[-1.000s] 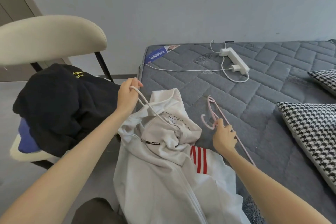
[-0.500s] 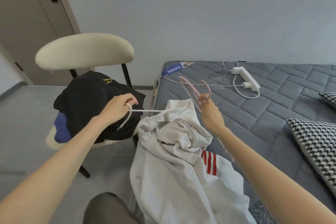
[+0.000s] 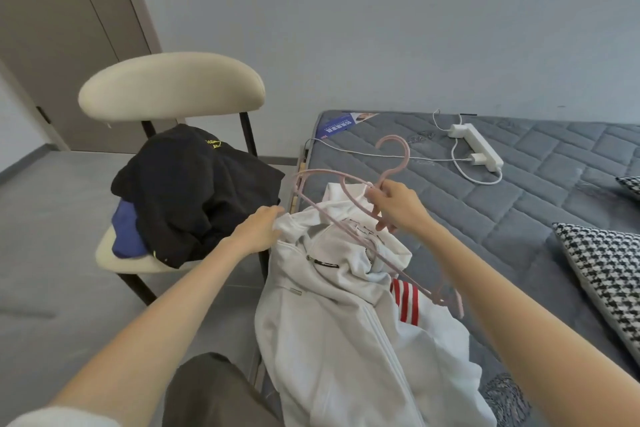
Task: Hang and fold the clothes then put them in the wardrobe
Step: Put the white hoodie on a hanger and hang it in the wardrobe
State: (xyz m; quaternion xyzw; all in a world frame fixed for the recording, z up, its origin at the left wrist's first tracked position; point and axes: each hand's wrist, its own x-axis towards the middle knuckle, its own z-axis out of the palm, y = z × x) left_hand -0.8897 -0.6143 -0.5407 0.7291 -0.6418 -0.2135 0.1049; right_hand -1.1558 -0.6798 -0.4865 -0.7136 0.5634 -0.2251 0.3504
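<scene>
Fingers of the left hand (image 3: 258,229) pinch the shoulder edge of the white zip jacket (image 3: 332,322), probably soft and floppy; right hand (image 3: 394,206) grips the light-looking, stiff pink hanger (image 3: 398,169) below its hook, above the bed (image 3: 519,218) where the jacket lies

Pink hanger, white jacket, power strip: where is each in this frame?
pink hanger (image 3: 407,154): head view, on the outer curve of its hook.
white jacket (image 3: 332,329): head view, on the front panel beside the zipper.
power strip (image 3: 476,144): head view, on its white top face.
</scene>
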